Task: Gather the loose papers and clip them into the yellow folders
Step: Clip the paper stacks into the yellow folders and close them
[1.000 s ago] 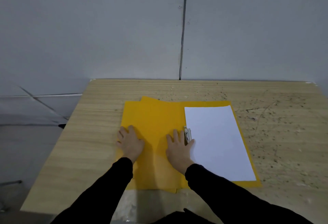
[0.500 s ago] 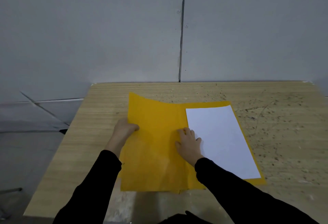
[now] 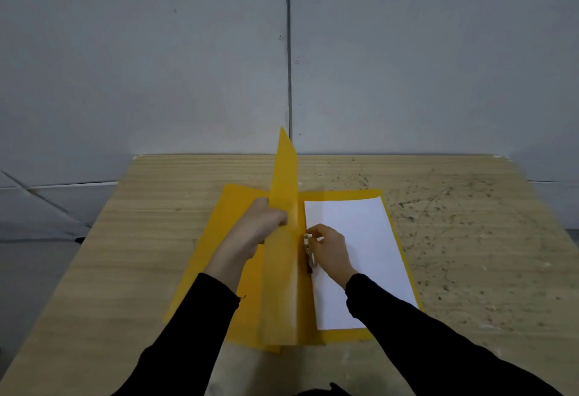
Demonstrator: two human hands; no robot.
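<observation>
Landmark: metal clip (image 3: 309,253), a small pale piece with a dark base. It sits on the inner spine of the open yellow folder (image 3: 341,335).
Right hand (image 3: 329,250): on the clip, thumb and curled fingers closed round it in a narrow pinch. The heel of the hand rests on the paper just right of the clip.
White paper (image 3: 363,226): one plain white face, lying flat on the folder's back panel. Its left edge is against the clip, and a thin yellow margin shows at its far, right and near sides.
Raised cover (image 3: 282,270): the folder's front flap, plain yellow, standing nearly upright just left of the clip. Its far corner rises above the table's back edge.
Left hand (image 3: 261,223): just left of the clip, gripping the raised cover, with the fingers wrapped round its free edge and the thumb on the near side.
Lower yellow folder (image 3: 206,248): lies flat beneath, spreading well left of the clip, and is partly hidden by the left forearm.
Black sleeves (image 3: 194,333): cover both forearms to the wrist, on the near side of the clip.
Table (image 3: 125,254): pale wood grain under everything, with dark speckles and scratches on the part well right of the clip.
Wall (image 3: 156,51): grey panels beyond the clip, with a vertical seam almost in line with it.
</observation>
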